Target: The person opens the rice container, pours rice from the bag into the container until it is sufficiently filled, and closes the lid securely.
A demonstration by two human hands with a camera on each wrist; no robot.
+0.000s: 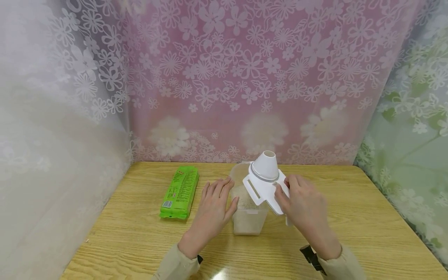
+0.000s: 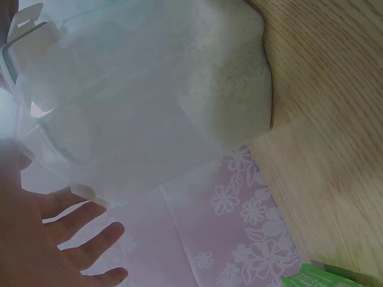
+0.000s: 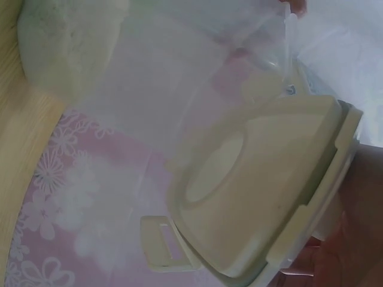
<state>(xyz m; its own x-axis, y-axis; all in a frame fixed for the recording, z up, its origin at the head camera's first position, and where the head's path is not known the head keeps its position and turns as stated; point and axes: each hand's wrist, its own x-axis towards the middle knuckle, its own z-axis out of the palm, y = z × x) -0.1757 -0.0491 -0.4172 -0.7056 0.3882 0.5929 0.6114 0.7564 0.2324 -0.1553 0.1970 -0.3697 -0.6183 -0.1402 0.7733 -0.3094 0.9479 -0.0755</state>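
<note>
A translucent plastic container (image 1: 249,224), partly filled with pale grain (image 2: 230,89), stands upright on the table. Its top is uncovered. My left hand (image 1: 214,208) lies against the container's left upper side, fingers spread and fairly straight, the fingertips near the rim. With my right hand (image 1: 305,206) I hold the white lid (image 3: 263,185) by its edge, tilted above the right side of the container. A cone-shaped spout (image 1: 265,165) rises from the lid, and a slotted clip tab (image 3: 164,242) sticks out at its side.
To the left of the container lies a bright green packet (image 1: 180,192) with printed text. The wooden table (image 1: 360,221) ends at a pink flowered curtain (image 1: 217,85) behind, with further curtains at both sides.
</note>
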